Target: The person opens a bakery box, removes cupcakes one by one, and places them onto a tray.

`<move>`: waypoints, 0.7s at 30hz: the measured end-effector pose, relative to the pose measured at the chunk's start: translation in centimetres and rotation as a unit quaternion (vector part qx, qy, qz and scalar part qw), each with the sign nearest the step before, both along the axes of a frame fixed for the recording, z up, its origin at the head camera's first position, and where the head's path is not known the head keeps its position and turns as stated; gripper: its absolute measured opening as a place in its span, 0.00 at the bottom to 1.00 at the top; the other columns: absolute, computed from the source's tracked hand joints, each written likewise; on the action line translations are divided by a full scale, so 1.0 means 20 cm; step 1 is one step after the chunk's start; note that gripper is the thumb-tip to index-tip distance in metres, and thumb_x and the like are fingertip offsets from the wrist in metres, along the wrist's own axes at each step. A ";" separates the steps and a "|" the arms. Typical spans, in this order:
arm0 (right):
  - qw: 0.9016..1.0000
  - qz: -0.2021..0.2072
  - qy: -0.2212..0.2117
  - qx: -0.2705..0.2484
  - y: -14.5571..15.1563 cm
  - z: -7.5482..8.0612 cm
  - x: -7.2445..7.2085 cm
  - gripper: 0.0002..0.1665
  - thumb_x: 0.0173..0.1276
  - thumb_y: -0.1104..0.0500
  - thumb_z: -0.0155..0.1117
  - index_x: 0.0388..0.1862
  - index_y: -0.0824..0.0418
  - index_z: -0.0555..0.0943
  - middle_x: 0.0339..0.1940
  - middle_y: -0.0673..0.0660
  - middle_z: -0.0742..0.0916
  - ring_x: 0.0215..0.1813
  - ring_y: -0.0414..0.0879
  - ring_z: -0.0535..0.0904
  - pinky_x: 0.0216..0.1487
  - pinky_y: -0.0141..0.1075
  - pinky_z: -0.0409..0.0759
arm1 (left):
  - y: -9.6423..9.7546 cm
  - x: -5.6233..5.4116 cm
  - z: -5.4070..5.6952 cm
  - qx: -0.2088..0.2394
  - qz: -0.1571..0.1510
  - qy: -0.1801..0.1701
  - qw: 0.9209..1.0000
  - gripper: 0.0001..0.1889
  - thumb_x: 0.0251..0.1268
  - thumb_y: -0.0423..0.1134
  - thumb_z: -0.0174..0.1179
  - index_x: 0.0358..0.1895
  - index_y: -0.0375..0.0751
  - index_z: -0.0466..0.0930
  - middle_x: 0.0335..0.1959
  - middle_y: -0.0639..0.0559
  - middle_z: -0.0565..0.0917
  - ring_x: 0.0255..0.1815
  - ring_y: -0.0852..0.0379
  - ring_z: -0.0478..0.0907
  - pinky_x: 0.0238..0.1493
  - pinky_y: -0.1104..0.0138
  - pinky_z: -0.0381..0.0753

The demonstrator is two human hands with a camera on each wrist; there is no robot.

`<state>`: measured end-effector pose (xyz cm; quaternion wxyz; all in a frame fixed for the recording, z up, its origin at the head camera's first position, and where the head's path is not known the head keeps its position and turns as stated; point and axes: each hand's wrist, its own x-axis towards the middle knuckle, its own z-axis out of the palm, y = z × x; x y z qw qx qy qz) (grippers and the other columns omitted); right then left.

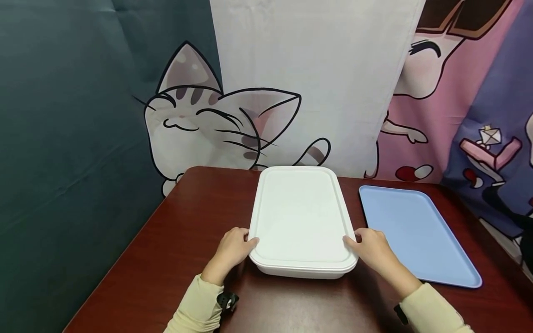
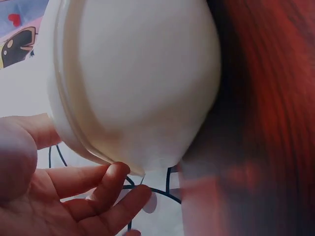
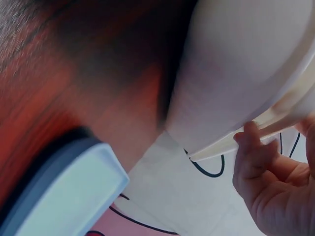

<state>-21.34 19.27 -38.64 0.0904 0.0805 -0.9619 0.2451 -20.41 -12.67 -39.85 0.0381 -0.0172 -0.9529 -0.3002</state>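
The white lid (image 1: 300, 212) sits on its white box (image 1: 297, 274) at the centre of my head view, directly between the two hands, its long axis running away from me up the frame; neither hand is nearer. The left hand (image 1: 233, 249) and right hand (image 1: 372, 249) pinch its long edges by the near corners, thumbs on top, fingers tucked under the rim. I see it plain, matte and round-cornered; my right wrist view seems to show a slim gap beneath it. A blue tray (image 1: 418, 236) lies right of centre on the reddish-brown table (image 1: 166, 277).
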 end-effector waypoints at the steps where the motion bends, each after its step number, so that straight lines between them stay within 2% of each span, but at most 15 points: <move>1: 1.000 -0.001 0.006 -0.003 0.00 0.00 0.00 0.16 0.54 0.55 0.61 0.27 0.70 0.79 0.23 0.59 0.81 0.33 0.59 0.74 0.34 0.47 0.70 | 0.00 0.00 0.00 0.004 0.000 0.005 1.000 0.14 0.51 0.44 0.58 0.35 0.35 0.79 0.29 0.48 0.74 0.33 0.52 0.70 0.34 0.61 0.69; 6: 0.999 -0.012 0.005 -0.033 0.00 0.00 0.01 0.16 0.54 0.54 0.62 0.27 0.69 0.79 0.20 0.54 0.80 0.30 0.53 0.73 0.31 0.42 0.70 | 0.00 -0.01 0.00 0.029 0.001 0.021 0.999 0.09 0.49 0.41 0.60 0.23 0.38 0.77 0.18 0.53 0.66 0.23 0.57 0.63 0.24 0.67 0.62; 10: 0.998 -0.024 -0.002 -0.066 -0.02 0.01 0.03 0.18 0.54 0.53 0.62 0.31 0.70 0.79 0.20 0.53 0.79 0.28 0.48 0.72 0.28 0.38 0.69 | -0.03 -0.01 0.00 0.062 0.000 0.032 0.998 0.07 0.49 0.39 0.61 0.21 0.40 0.77 0.14 0.56 0.63 0.19 0.59 0.60 0.21 0.69 0.59; 13: 0.996 -0.020 0.006 -0.085 -0.06 0.03 0.05 0.18 0.54 0.53 0.63 0.31 0.70 0.79 0.20 0.52 0.78 0.26 0.46 0.71 0.26 0.36 0.68 | -0.07 0.00 0.03 0.075 0.000 0.046 0.996 0.06 0.49 0.37 0.61 0.27 0.38 0.80 0.17 0.55 0.66 0.21 0.59 0.62 0.24 0.68 0.61; 18: 0.992 0.004 0.004 -0.124 -0.13 0.08 0.08 0.15 0.52 0.55 0.64 0.29 0.68 0.78 0.18 0.51 0.76 0.24 0.43 0.69 0.25 0.33 0.67 | -0.16 0.02 0.10 0.099 0.010 0.047 0.994 0.14 0.51 0.36 0.60 0.41 0.31 0.79 0.24 0.50 0.70 0.27 0.55 0.65 0.28 0.66 0.64; 21: 0.983 0.020 -0.030 -0.178 -0.17 0.09 0.09 0.16 0.53 0.57 0.64 0.34 0.68 0.79 0.19 0.51 0.78 0.21 0.43 0.72 0.22 0.32 0.70 | -0.21 0.04 0.12 0.116 0.012 0.035 0.993 0.16 0.52 0.36 0.60 0.43 0.28 0.78 0.26 0.47 0.72 0.29 0.53 0.66 0.29 0.65 0.65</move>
